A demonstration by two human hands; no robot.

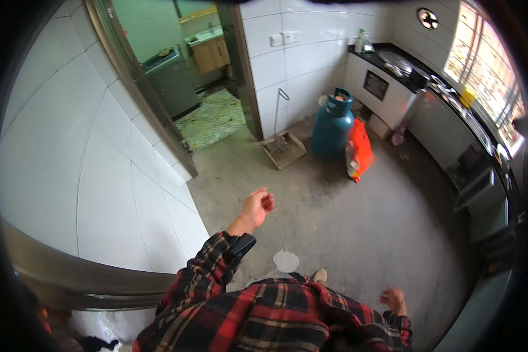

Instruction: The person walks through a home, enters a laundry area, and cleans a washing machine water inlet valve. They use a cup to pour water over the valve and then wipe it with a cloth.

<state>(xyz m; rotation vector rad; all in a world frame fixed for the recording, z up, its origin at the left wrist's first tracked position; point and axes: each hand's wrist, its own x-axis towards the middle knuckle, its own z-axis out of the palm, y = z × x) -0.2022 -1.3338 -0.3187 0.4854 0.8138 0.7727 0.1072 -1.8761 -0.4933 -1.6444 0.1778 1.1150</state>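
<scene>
My left hand (256,208) hangs in the air over the concrete floor with its fingers curled; nothing shows in it. A dark device is strapped at that wrist. Lower right, my right hand (394,299) is held away from my body, slightly blurred, with fingers partly bent and no object visible in it. Beyond the left hand, a dustpan (286,152) with a long upright handle lies by the tiled wall, with grey debris in it. A teal gas cylinder (332,127) stands to its right, and an orange bag (361,152) leans beside the cylinder.
A doorway at the upper left opens to a room with a patterned floor mat (213,119), a washing machine (171,88) and a wooden vanity (210,55). Along the right runs a black countertop (385,61) with a pot (419,78) and a sink (477,127). A cabinet door stands ajar there.
</scene>
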